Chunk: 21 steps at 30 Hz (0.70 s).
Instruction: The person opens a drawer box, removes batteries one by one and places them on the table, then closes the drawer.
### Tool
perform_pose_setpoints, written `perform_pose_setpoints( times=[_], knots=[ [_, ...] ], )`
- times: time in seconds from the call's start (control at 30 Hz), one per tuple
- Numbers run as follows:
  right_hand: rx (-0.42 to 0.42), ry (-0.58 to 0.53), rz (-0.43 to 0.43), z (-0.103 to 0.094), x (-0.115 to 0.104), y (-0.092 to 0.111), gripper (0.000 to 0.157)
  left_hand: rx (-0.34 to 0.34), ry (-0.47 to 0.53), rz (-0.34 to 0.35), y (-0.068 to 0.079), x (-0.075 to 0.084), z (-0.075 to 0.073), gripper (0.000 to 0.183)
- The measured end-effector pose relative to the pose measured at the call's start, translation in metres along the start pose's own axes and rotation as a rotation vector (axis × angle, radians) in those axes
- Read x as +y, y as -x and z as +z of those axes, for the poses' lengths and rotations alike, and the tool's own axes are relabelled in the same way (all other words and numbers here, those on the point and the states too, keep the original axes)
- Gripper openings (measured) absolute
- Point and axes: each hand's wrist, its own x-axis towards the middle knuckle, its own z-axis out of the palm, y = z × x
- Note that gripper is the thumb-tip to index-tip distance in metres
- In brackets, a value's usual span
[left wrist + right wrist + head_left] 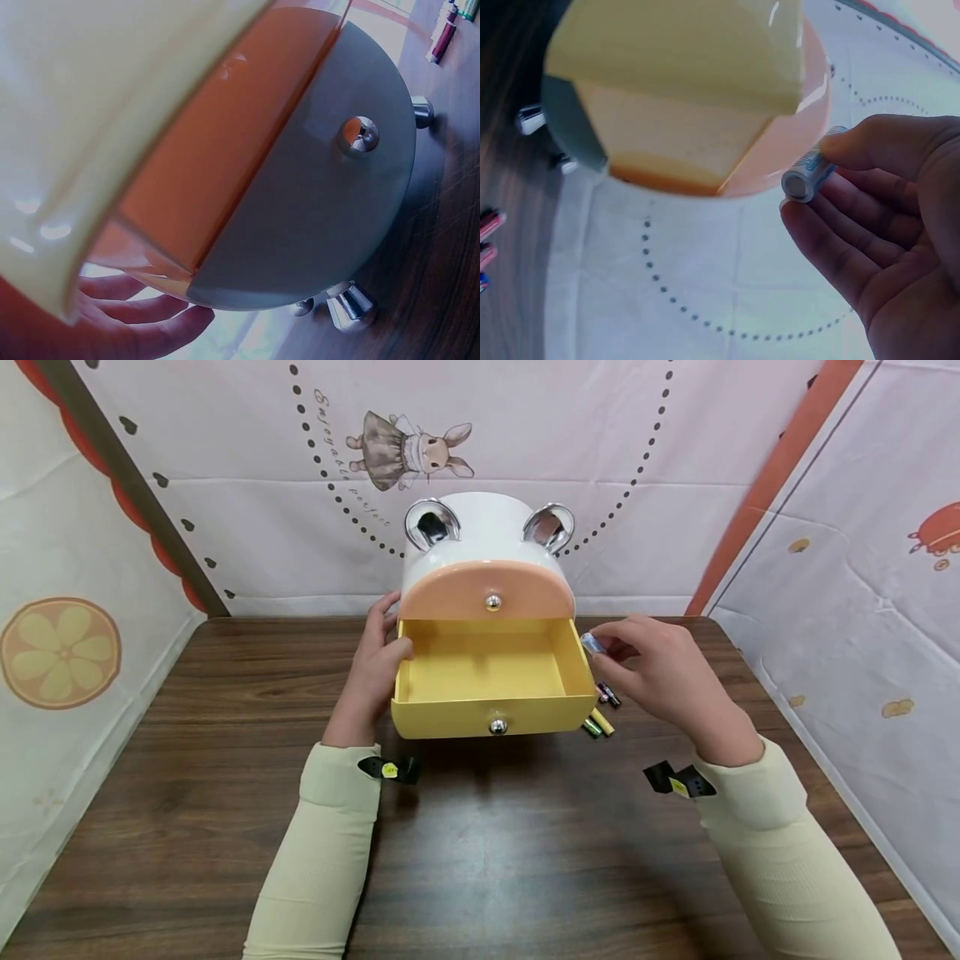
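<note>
A white storage box (487, 527) with silver ears has its yellow drawer (495, 714) pulled out, and the inside looks bare. My left hand (371, 664) holds the box's left side, the thumb over the drawer's left edge and the fingers along the outside. In the left wrist view those fingers (161, 311) lie against the box's body. My right hand (652, 664) pinches a small battery (810, 169) with a pale blue and white wrapper between thumb and fingers. It hovers just outside the drawer's right wall.
Several batteries (597, 724) lie on the wooden table (480, 860) right of the drawer, partly hidden by it and my right hand. Above the open drawer sits a closed orange drawer (450, 593) with a silver knob. Printed cloth walls (637, 543) stand behind and at both sides.
</note>
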Motion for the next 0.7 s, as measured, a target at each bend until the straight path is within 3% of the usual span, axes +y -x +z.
perform_pose_setpoints(
  times=[0.17, 0.7],
  knots=[
    [0.010, -0.012, 0.074, 0.006, 0.013, 0.010, 0.021, -0.003, -0.001, -0.002, 0.000, 0.000, 0.000, 0.083],
    [-0.123, -0.014, 0.255, 0.035, 0.056, 0.036, 0.023, -0.003, 0.002, 0.009, 0.001, 0.001, 0.001, 0.082]
  ],
)
